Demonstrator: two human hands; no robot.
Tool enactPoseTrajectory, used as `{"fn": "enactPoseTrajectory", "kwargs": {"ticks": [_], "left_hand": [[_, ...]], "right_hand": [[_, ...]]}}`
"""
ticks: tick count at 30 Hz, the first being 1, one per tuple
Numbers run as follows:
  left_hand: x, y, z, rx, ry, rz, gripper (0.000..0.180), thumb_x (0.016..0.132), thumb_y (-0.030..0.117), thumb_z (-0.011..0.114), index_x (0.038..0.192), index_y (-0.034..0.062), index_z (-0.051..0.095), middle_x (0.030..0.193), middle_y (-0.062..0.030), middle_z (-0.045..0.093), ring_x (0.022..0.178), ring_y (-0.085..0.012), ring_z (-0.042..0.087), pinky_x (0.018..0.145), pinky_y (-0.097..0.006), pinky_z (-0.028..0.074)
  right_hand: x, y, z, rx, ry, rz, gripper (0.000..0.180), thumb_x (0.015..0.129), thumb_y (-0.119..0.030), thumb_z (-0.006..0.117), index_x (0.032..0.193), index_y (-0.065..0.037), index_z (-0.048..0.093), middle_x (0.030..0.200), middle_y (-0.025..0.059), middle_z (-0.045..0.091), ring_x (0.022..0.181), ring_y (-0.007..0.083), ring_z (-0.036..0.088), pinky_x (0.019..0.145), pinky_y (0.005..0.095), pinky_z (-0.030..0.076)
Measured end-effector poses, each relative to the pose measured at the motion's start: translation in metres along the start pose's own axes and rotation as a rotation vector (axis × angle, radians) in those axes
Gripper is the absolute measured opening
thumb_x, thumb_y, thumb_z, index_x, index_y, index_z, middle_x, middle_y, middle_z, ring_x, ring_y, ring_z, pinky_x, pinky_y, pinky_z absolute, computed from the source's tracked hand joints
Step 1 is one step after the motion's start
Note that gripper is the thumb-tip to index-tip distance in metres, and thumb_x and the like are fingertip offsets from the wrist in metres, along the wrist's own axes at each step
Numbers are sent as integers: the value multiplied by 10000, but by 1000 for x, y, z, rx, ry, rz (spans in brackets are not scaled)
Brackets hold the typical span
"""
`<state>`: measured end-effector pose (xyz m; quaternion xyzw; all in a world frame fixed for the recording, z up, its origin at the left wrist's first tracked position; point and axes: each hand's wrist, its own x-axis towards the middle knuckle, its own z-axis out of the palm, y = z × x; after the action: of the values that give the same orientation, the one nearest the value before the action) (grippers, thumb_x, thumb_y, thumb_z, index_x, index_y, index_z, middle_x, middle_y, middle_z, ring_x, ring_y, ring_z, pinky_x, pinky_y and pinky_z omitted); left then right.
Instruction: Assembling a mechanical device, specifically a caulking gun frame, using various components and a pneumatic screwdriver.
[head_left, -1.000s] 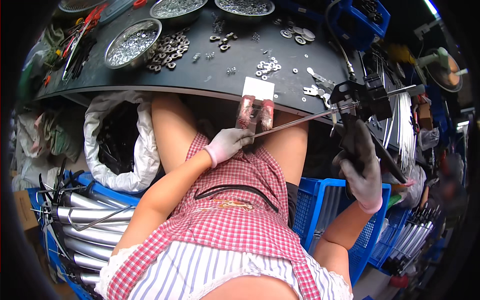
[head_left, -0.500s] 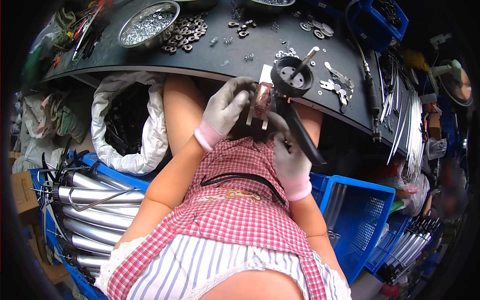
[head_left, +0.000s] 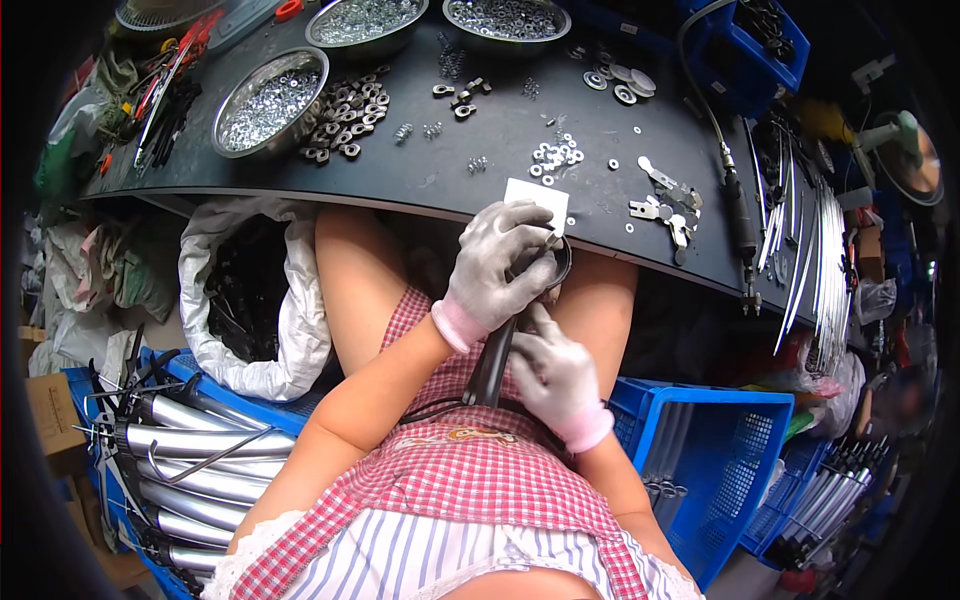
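Observation:
My left hand (head_left: 497,262), in a pale grey work glove with a pink cuff, is wrapped over a black round cap with a long black lever (head_left: 488,370). The lever hangs down toward my lap, and the cap's rim shows beside my fingers. My right hand (head_left: 560,375), gloved alike, is just below the cap and right of the lever. Its fingers are curled and one points up toward the cap's underside; whatever they pinch is hidden. A white plate (head_left: 538,202) at the table's front edge lies just beyond my left fingertips.
The dark table (head_left: 400,170) carries steel bowls (head_left: 318,80) of small metal parts, loose washers (head_left: 556,156), springs (head_left: 403,132) and flat metal clips (head_left: 665,210). Left stands a white sack (head_left: 300,320) of black parts. A blue basket (head_left: 715,395) is at the right.
The black cap has turned over and come down toward my lap, its lever now pointing toward me. My left hand has moved right onto the cap; my right hand has dropped lower.

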<state>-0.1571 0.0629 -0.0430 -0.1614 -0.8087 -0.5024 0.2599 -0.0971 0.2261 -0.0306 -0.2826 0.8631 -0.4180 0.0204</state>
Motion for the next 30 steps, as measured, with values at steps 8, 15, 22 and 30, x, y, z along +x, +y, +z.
{"fn": "enactPoseTrajectory", "kwargs": {"ticks": [8, 15, 22, 30], "left_hand": [[2, 22, 23, -115, 65, -134, 104, 826, 86, 579, 877, 11, 631, 1125, -180, 612, 988, -294, 610, 870, -386, 474], [-23, 12, 14, -236, 74, -295, 144, 906, 50, 465, 909, -25, 588, 1273, -122, 509, 1000, -154, 542, 882, -294, 446], [-11, 6, 19, -235, 2, -212, 184, 935, 109, 484, 998, -30, 587, 1301, -120, 503, 1062, -183, 518, 943, -318, 416], [-14, 7, 20, -365, 177, -236, 389, 976, 350, 559, 1066, -29, 565, 1257, -149, 528, 1067, -179, 539, 899, -300, 451]], "right_hand": [[130, 46, -49, -562, 302, 212, 379, 812, -418, 707, 910, -53, 673, 884, 137, 635, 811, 258, 670, 689, 372, 543], [177, 57, 2, -413, 55, 541, 335, 849, -302, 688, 1012, -15, 639, 1061, 159, 645, 972, 302, 684, 810, 410, 567], [175, 79, -23, -381, 84, 272, 171, 773, -63, 665, 931, -5, 698, 902, 198, 694, 890, 322, 699, 758, 404, 573], [118, 6, -84, 763, -74, 36, 179, 750, -104, 658, 862, 34, 632, 791, 99, 645, 768, 139, 640, 718, 293, 524]]}}
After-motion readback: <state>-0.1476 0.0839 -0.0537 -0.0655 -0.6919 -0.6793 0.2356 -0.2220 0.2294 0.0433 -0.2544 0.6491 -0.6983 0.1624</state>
